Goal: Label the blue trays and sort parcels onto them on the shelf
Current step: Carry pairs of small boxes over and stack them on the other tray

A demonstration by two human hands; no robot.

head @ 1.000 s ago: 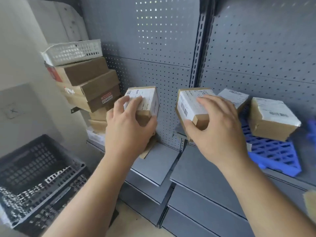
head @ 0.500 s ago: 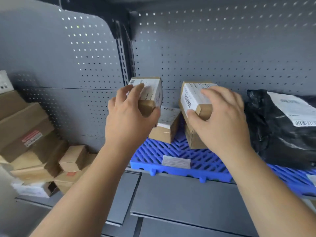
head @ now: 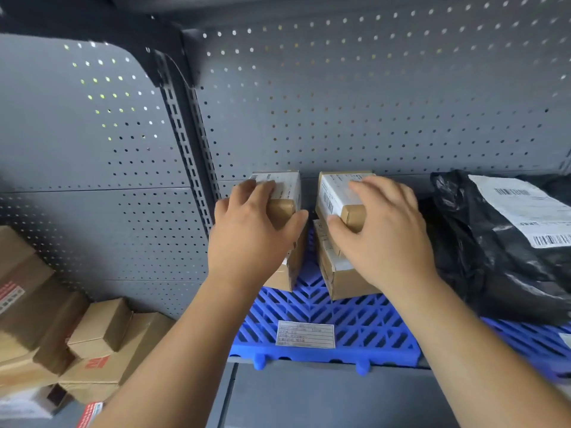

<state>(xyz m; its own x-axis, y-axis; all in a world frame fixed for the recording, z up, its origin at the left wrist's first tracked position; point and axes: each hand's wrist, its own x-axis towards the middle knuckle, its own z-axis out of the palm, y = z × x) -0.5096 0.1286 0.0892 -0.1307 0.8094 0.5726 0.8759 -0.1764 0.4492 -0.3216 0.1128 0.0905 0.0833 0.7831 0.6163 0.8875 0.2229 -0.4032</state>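
Both hands are up at the blue tray (head: 355, 322), which sits on the grey shelf (head: 324, 393), and each one has a small cardboard parcel with a white shipping label on top. The left hand (head: 253, 239) has its grip clamped on the left parcel (head: 287, 186), fingers over the top and thumb hooked round the side facing the other box. Same deal on the other side: the right hand (head: 383, 236) is clamped on the right parcel (head: 335, 193), fingers spread over the label, thumb on the near corner. Both parcels are at the back of the tray, right up by the perforated back panel (head: 370, 103), side by side with a narrow gap between them. Each is directly above another brown box already on the tray, the left lower box (head: 293, 267) and the right lower box (head: 343, 282). Honestly can't tell if they're resting on those or just held above them, since the hands cover the seams. At the front edge of the tray a white paper label (head: 305, 334) lies flat on the grid, print too blurry to read. Right of the tray, a big black poly bag (head: 482, 257) with a barcode label lies on a second blue tray (head: 522, 338), near the right wrist. Left of the tray and lower down there's a messy pile of brown boxes (head: 102, 335).
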